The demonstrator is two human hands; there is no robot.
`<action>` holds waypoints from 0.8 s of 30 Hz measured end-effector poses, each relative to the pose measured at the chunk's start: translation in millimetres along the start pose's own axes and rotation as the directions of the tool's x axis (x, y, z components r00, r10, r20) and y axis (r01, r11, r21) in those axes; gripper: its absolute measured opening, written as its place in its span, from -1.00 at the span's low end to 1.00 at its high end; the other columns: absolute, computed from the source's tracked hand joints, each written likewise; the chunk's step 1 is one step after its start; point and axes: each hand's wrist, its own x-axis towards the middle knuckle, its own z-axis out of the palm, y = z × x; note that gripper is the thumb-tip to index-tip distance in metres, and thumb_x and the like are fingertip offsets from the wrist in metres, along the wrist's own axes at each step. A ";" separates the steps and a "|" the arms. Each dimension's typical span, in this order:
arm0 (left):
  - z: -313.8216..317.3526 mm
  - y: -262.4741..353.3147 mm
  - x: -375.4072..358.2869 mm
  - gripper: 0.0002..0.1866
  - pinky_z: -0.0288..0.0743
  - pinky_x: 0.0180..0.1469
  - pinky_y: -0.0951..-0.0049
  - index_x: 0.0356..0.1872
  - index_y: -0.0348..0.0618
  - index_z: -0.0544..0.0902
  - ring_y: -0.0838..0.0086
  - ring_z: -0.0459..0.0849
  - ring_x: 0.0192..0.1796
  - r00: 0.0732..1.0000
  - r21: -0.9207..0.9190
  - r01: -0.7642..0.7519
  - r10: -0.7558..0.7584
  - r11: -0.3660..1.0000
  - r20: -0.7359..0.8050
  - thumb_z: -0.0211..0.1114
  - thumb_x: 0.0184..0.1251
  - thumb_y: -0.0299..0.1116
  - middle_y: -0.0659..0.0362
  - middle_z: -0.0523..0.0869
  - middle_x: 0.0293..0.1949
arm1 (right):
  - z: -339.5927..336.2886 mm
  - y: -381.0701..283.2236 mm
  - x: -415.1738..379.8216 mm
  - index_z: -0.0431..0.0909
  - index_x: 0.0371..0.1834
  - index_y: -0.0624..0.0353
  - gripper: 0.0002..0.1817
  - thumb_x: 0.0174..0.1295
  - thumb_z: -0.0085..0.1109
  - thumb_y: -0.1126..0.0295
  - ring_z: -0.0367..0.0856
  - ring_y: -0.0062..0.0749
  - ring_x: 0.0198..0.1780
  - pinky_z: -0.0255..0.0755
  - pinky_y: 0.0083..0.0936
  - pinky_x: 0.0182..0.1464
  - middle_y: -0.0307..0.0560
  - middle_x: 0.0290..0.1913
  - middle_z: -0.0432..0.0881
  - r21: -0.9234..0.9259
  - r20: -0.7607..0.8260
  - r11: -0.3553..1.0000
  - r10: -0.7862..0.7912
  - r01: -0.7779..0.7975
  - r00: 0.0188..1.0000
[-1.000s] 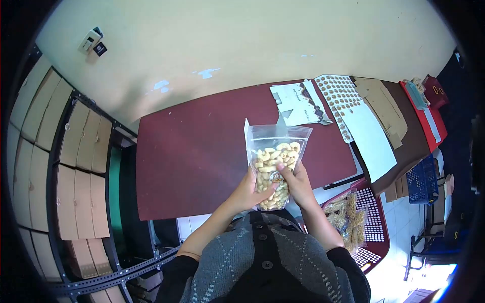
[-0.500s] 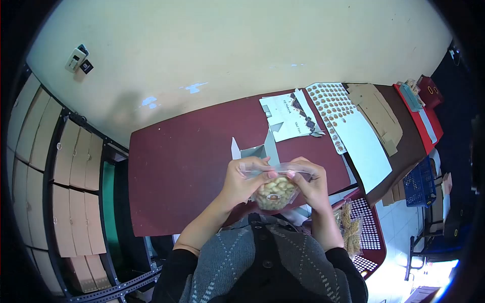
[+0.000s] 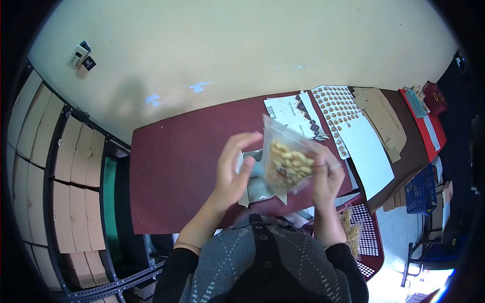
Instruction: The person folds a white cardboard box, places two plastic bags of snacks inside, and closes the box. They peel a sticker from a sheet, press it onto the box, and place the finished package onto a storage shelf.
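A clear plastic bag (image 3: 290,160) of pale yellow, rounded snack pieces is tilted above the table, with a small round sticker near its bottom. My right hand (image 3: 328,177) pinches its right side between thumb and fingers. On the left, my left hand (image 3: 233,169) is open, its thumb and fingers spread apart and holding nothing. Between the hands stands an opened carton (image 3: 259,189) with its flaps out and a light grey-blue inside. The bag hides the carton's right part.
White printed cartons (image 3: 290,116) lie flat at the back of the maroon table (image 3: 177,177). Beside them are a sticker sheet (image 3: 366,151) and flat brown cardboard (image 3: 379,118). A maroon basket (image 3: 371,230) holds bagged snacks (image 3: 352,232). Brown boxes (image 3: 70,161) fill the left shelves.
My left hand has let go of the bag's top and moved left, opening. The right hand has swung the bag up and tilted it, uncovering the carton beneath.
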 end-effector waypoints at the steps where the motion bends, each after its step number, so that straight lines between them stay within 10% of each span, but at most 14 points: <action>1: 8.0 7.3 -0.8 -0.31 0.14 0.35 0.29 0.28 -0.34 0.37 0.21 0.37 0.32 0.998 -0.078 -0.022 0.026 0.997 0.049 0.10 0.38 0.08 -0.06 0.48 0.15 | 5.3 -5.2 3.7 0.57 0.05 0.35 -0.58 0.34 0.08 0.19 0.57 -0.25 -0.02 0.42 -0.39 0.06 0.12 -0.01 0.58 -0.118 0.102 0.978 -0.159 0.171 0.982; 6: 32.7 14.8 -8.4 -0.18 0.16 0.35 0.21 0.28 -0.33 0.38 0.23 0.39 0.32 0.999 -0.266 -0.035 0.036 0.963 0.000 0.39 0.13 0.07 -0.04 0.40 0.28 | 32.4 -3.4 0.1 0.58 0.07 0.24 -0.42 0.03 0.41 0.11 0.38 -0.11 0.15 0.32 -0.28 0.18 0.10 0.17 0.33 -0.080 0.237 0.953 -0.265 0.291 0.935; 8: 29.4 9.6 -12.0 -0.21 0.16 0.36 0.18 0.26 -0.31 0.41 0.24 0.44 0.29 0.997 -0.371 0.033 -0.055 0.928 -0.050 0.45 0.10 -0.01 -0.03 0.45 0.25 | 35.7 5.9 2.0 0.55 0.07 0.24 -0.40 -0.06 0.49 0.21 0.34 -0.11 0.15 0.26 -0.26 0.22 0.10 0.14 0.30 -0.330 0.149 0.867 -0.344 0.374 0.927; 14: 7.5 8.0 -13.8 -0.72 0.07 0.40 -0.06 -0.15 -0.20 0.71 0.32 0.65 0.04 1.000 -0.063 0.017 -0.017 0.998 0.000 0.43 0.14 -0.31 0.06 0.72 -0.11 | 45.1 -19.0 7.3 0.55 -0.08 0.23 -0.56 -0.06 0.48 0.46 0.35 -0.34 0.16 0.30 -0.35 0.19 -0.03 0.17 0.32 0.206 -0.046 0.972 0.129 -0.117 0.991; 16: 1.3 9.3 -15.1 -0.77 -0.07 0.44 -0.06 -0.24 -0.26 0.72 0.31 0.63 0.07 0.998 -0.071 0.062 -0.060 0.996 0.022 0.38 0.18 -0.31 0.00 0.72 -0.16 | 35.7 -7.2 4.1 0.63 -0.21 0.28 -0.74 0.00 0.41 0.53 0.51 -0.46 -0.02 0.42 -0.44 0.05 -0.09 -0.03 0.52 0.355 0.354 0.831 0.304 -0.428 0.884; 17: -4.0 5.0 -15.8 -0.76 -0.11 0.45 -0.06 -0.24 -0.25 0.72 0.30 0.64 0.06 0.996 -0.074 0.076 -0.073 0.994 0.051 0.35 0.21 -0.28 -0.02 0.72 -0.15 | 38.8 -7.2 -2.1 0.65 -0.33 0.31 -0.80 -0.02 0.40 0.49 0.59 -0.49 -0.21 0.41 -0.54 -0.07 -0.14 -0.30 0.64 0.327 0.256 0.846 0.350 -0.421 0.901; 24: -42.4 6.8 -13.2 -0.63 -0.37 0.47 -0.11 0.02 -0.15 0.66 0.17 0.59 0.17 0.907 -0.017 0.173 -0.153 0.985 0.393 0.02 0.45 -0.17 0.00 0.68 0.02 | 19.2 4.3 -9.3 0.65 -0.16 0.32 -0.77 0.31 0.15 0.36 0.58 -0.51 -0.15 0.45 -0.51 -0.07 -0.15 -0.24 0.64 0.140 0.415 0.889 0.346 -0.435 0.841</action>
